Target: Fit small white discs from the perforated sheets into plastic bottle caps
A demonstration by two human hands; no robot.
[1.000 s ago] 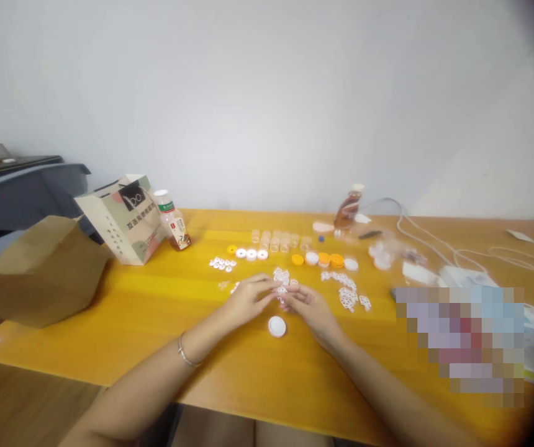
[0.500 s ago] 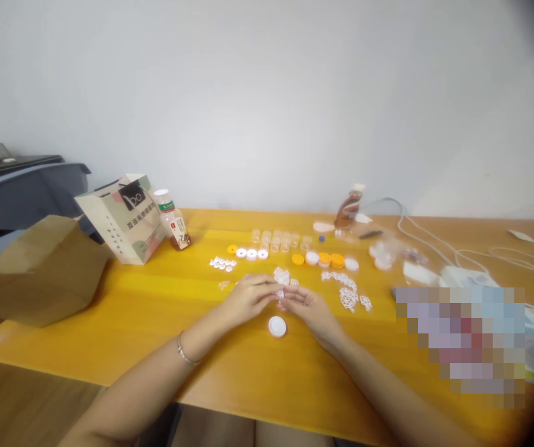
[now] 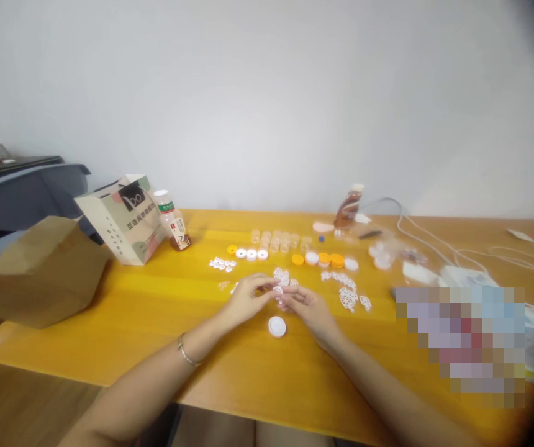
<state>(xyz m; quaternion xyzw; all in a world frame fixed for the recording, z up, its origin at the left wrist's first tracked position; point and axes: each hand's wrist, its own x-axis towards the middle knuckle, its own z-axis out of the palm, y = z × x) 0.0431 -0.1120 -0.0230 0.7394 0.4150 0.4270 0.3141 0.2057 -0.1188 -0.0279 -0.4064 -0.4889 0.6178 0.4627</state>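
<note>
Between my fingertips is a small white perforated plastic piece [image 3: 279, 290]. My left hand [image 3: 251, 296] pinches it from the left, and my right hand [image 3: 308, 308] has fingers closed on its right side. Just below my hands a round white lid [image 3: 277, 326] lies flat on the table. Behind my fingers is a pile of similar white perforated pieces [image 3: 284, 275]. More of these white cut-out pieces [image 3: 349, 297] lie to the right of my right hand. Small white discs [image 3: 223, 264] are grouped beyond my left hand.
Several clear cups [image 3: 276, 241] stand at the back, with white ring caps [image 3: 251, 254] and orange lids [image 3: 336, 260] in front. A paper bag [image 3: 38, 270], a carton bag [image 3: 127, 223] and a bottle [image 3: 172, 220] stand left. Another bottle [image 3: 348, 207] and cables [image 3: 428, 239] are right.
My left fingers have parted slightly and shifted, so more of the white perforated piece shows between my hands. Everything on the table stays where it was.
</note>
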